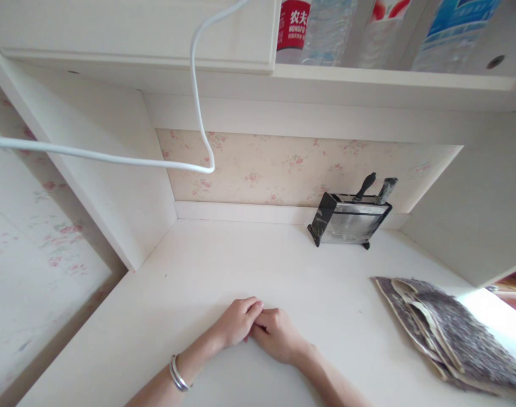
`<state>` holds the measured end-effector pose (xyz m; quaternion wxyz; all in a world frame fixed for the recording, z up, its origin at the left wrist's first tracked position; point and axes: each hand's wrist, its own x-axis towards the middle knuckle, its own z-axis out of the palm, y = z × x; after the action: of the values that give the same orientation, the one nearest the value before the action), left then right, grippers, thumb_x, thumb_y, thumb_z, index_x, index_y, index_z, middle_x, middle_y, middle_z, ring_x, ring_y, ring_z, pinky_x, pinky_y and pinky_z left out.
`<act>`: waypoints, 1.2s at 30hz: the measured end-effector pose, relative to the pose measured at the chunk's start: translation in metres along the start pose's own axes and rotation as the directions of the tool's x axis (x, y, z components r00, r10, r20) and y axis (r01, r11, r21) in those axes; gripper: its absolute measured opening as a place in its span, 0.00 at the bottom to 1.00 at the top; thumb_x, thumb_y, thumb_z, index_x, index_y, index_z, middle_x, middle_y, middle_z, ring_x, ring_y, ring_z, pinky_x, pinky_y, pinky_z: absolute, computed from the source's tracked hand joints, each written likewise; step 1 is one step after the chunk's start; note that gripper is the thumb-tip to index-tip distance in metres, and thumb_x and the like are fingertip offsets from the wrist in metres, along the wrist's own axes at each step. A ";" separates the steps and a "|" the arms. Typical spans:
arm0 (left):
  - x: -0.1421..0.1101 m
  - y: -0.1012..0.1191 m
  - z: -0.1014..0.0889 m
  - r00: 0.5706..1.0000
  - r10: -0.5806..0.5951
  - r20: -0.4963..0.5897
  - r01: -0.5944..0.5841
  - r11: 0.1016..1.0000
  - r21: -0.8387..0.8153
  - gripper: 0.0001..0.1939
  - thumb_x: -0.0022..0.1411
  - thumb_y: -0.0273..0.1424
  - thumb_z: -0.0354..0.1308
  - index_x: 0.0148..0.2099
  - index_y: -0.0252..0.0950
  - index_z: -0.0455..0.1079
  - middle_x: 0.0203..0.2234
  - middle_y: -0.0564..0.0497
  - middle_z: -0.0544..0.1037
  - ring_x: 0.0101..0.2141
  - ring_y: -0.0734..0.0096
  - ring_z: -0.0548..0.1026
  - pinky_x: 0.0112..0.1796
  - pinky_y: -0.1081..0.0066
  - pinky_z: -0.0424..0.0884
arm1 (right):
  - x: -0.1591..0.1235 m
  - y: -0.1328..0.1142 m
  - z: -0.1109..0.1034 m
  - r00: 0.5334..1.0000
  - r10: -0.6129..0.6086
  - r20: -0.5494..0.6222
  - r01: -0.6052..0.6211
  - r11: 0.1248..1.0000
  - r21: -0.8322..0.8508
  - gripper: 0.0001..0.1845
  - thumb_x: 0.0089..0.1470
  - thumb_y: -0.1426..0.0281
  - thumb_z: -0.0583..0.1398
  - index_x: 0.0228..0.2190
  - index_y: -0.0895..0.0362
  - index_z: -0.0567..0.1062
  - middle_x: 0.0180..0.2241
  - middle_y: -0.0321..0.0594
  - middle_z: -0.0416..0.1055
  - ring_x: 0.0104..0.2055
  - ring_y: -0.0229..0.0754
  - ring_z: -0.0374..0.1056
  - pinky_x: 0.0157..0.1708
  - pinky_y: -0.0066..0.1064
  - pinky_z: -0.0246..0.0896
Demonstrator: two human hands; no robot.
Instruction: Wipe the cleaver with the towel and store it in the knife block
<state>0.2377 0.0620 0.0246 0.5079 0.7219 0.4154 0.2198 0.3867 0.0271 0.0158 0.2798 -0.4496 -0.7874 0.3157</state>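
My left hand [237, 321], with silver bangles [179, 373] on its wrist, rests on the white tabletop [241, 260]. It meets my right hand [278, 334] in front of me, and the fingers of both are folded into each other. Both hands are closed, and no object shows in or between them. The undersides of the fingers are hidden. Farther back on the right stands a black and silver knife block [351, 223] with two dark handles sticking up. To the right of my hands lies a folded grey-brown fuzzy cloth [461, 333] with a pale edging.
A white cable [200, 102] hangs across the upper left, close to the camera. Overhead, a shelf [389, 76] carries several plastic bottles, one with a red label [294, 25]. White side panels [100, 164] and flowered wallpaper [249, 169] enclose the back.
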 end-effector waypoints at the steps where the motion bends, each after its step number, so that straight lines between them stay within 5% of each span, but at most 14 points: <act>1: 0.000 0.000 0.000 1.000 0.001 0.000 -0.001 1.000 -0.001 0.22 0.65 0.47 0.40 0.29 0.38 0.61 0.17 0.57 0.64 0.15 0.76 0.63 0.16 0.75 0.56 | 0.000 0.000 0.000 1.000 0.000 -0.001 0.000 1.000 0.000 0.14 0.52 0.78 0.53 0.27 0.54 0.78 0.29 0.33 0.76 0.30 0.33 0.70 0.32 0.21 0.57; 36: -0.002 0.004 -0.001 1.000 -0.014 0.002 0.014 1.000 0.003 0.23 0.64 0.49 0.39 0.29 0.38 0.61 0.17 0.56 0.64 0.15 0.74 0.63 0.18 0.73 0.57 | 0.000 0.000 0.000 0.999 0.042 0.025 -0.041 0.998 -0.039 0.14 0.52 0.78 0.53 0.28 0.55 0.78 0.31 0.36 0.77 0.32 0.36 0.71 0.34 0.23 0.58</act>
<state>0.2374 0.0604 0.0288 0.5087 0.7199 0.4204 0.2151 0.3870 0.0268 0.0158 0.2541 -0.4671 -0.7874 0.3120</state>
